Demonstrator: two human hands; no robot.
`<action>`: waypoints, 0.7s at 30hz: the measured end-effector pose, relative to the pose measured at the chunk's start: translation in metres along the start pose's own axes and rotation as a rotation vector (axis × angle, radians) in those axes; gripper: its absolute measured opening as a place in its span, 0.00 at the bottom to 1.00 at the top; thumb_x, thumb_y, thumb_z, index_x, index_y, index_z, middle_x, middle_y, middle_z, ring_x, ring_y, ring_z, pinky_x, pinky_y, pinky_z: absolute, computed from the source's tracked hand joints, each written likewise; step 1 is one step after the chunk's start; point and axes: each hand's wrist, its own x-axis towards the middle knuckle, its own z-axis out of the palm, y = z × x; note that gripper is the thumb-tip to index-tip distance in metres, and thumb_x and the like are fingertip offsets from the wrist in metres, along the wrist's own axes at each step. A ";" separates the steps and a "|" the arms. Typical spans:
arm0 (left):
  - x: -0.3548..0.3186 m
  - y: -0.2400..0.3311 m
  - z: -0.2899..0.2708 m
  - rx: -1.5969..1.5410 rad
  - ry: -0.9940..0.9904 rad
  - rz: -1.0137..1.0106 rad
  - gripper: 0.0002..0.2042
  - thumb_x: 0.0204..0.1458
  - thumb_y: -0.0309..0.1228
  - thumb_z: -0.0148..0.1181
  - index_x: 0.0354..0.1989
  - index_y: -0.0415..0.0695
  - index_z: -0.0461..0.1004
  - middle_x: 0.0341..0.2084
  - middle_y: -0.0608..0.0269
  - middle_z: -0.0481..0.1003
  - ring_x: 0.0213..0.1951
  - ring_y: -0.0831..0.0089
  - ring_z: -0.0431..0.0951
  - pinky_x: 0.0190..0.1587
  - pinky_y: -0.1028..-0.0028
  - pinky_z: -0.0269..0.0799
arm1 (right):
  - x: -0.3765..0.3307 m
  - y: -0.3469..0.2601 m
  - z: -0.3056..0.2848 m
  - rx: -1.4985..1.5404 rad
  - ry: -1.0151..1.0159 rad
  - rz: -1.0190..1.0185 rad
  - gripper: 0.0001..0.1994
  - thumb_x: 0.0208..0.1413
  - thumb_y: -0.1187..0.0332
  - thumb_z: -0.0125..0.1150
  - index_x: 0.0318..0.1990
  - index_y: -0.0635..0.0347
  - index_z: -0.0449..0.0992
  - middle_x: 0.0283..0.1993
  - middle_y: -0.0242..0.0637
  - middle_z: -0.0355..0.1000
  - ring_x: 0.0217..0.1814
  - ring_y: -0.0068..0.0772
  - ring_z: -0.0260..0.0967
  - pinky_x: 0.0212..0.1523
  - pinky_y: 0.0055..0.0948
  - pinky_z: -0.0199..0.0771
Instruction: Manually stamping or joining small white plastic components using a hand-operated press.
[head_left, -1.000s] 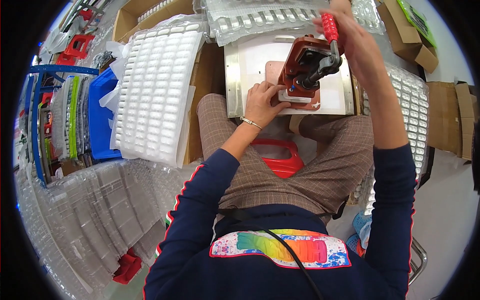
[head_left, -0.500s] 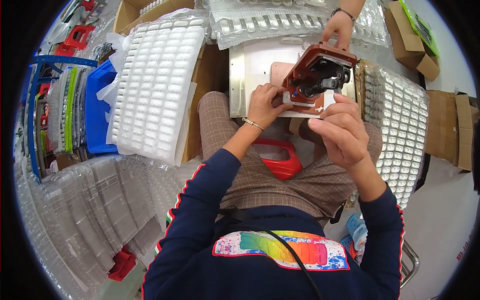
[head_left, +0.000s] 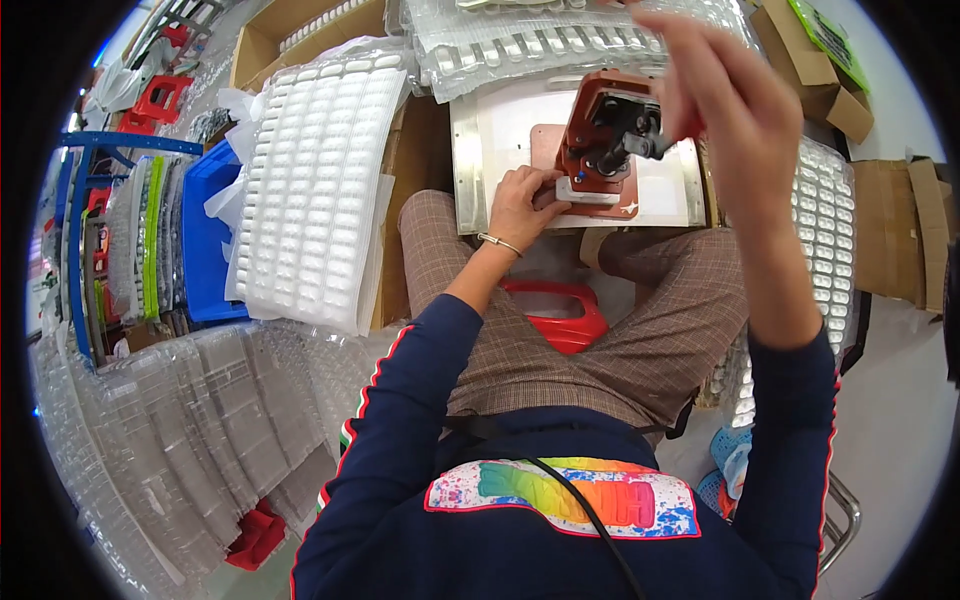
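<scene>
A reddish-brown hinged press fixture (head_left: pixel 596 125) with a black toggle clamp (head_left: pixel 635 140) stands tilted up on the white worktable (head_left: pixel 500 120). At its near edge lies a small white oblong piece (head_left: pixel 588 192). The thumb and fingers of my left hand (head_left: pixel 522 207) are closed on the left end of this piece. My right hand (head_left: pixel 742 110) is raised in front of the fixture's right side, its index finger stretched toward the far side. I see nothing in it, though its palm side is partly hidden.
Stacked trays of white oval pieces (head_left: pixel 318 190) stand at the left, with a blue bin (head_left: pixel 208 235) beyond. More wrapped trays (head_left: pixel 530 50) lie behind the table and others (head_left: pixel 822 230) at the right. A red stool (head_left: pixel 568 325) shows between my knees.
My right hand has lifted up and away from the near edge of the fixture; the small white tag it held no longer shows. The other person's hand has left the fixture's top. My left hand stays put.
</scene>
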 end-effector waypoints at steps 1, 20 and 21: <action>0.001 0.001 0.002 0.014 -0.024 -0.018 0.22 0.39 0.30 0.74 0.46 0.47 0.77 0.34 0.61 0.74 0.39 0.61 0.72 0.45 0.65 0.69 | 0.020 0.009 -0.005 -0.056 -0.007 0.006 0.14 0.67 0.64 0.52 0.45 0.66 0.79 0.22 0.28 0.68 0.21 0.15 0.64 0.28 0.16 0.65; 0.098 -0.029 -0.023 -0.181 -0.006 -0.249 0.12 0.50 0.27 0.64 0.44 0.46 0.80 0.36 0.61 0.76 0.37 0.68 0.76 0.46 0.72 0.73 | -0.133 0.157 0.060 -0.308 -0.148 0.341 0.12 0.48 0.75 0.66 0.41 0.63 0.75 0.46 0.47 0.68 0.49 0.53 0.68 0.49 0.40 0.70; 0.113 -0.031 -0.014 -0.194 -0.026 -0.226 0.12 0.50 0.27 0.64 0.44 0.46 0.80 0.36 0.61 0.76 0.37 0.68 0.76 0.46 0.72 0.73 | -0.131 0.161 0.056 -0.325 -0.121 0.349 0.12 0.48 0.75 0.66 0.41 0.63 0.75 0.46 0.47 0.68 0.49 0.53 0.68 0.49 0.40 0.70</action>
